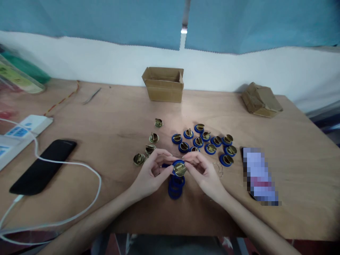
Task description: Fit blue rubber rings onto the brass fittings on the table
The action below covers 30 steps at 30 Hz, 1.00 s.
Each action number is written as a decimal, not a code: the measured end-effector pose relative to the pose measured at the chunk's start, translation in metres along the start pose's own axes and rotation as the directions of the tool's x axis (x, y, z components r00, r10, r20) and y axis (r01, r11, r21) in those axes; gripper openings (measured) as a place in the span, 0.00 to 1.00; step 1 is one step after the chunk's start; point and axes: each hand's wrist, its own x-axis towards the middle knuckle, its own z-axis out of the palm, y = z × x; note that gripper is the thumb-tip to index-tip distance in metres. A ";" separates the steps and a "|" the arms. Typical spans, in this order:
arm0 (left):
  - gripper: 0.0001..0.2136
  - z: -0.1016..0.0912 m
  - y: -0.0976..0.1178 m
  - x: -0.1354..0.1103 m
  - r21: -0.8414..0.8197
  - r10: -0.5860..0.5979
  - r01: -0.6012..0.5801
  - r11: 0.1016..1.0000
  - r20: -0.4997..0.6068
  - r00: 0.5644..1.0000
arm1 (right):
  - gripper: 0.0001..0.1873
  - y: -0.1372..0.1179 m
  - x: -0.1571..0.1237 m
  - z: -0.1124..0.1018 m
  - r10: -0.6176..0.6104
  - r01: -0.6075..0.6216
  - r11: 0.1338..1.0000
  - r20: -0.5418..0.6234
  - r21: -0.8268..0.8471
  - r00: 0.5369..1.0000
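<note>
In front of me, a round brass piece with a blue ring (180, 168) is pinched between the fingertips of my left hand (155, 171) and my right hand (204, 170). A raised bar crosses its brass face. Just below my fingers, several bare blue rings (175, 193) lie overlapping on the table. Beyond my left hand sit several brass pieces without blue rings (154, 137), partly hidden by that hand. Past my right hand lies a group of brass pieces in blue rings (210, 148). A thin bent wire (219, 169) lies beside my right hand.
An open cardboard box (166, 90) stands at the wall, with a crumpled one (261, 101) to its right. A phone with a blurred screen (260, 177) lies at right. On the left are a black phone (44, 168), a white cable (90, 166) and a power strip (37, 122).
</note>
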 end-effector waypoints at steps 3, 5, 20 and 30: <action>0.15 -0.002 0.001 0.001 -0.011 -0.022 0.022 1.000 0.006 1.000 | 0.09 -0.001 0.002 -0.002 0.077 -0.078 0.993 0.017 0.086 0.997; 0.17 -0.003 0.002 0.001 -0.019 -0.032 0.032 0.999 0.008 0.999 | 0.11 -0.002 0.002 -0.003 0.108 -0.112 0.985 0.034 0.132 0.994; 0.19 -0.005 0.001 0.003 -0.022 -0.097 0.096 0.995 -0.022 0.995 | 0.13 0.001 0.003 -0.001 0.132 -0.142 0.970 0.067 0.195 0.989; 0.19 -0.001 0.003 0.001 0.010 -0.116 0.117 0.993 -0.071 0.991 | 0.11 -0.001 0.001 0.000 0.030 -0.031 0.987 0.007 0.156 1.000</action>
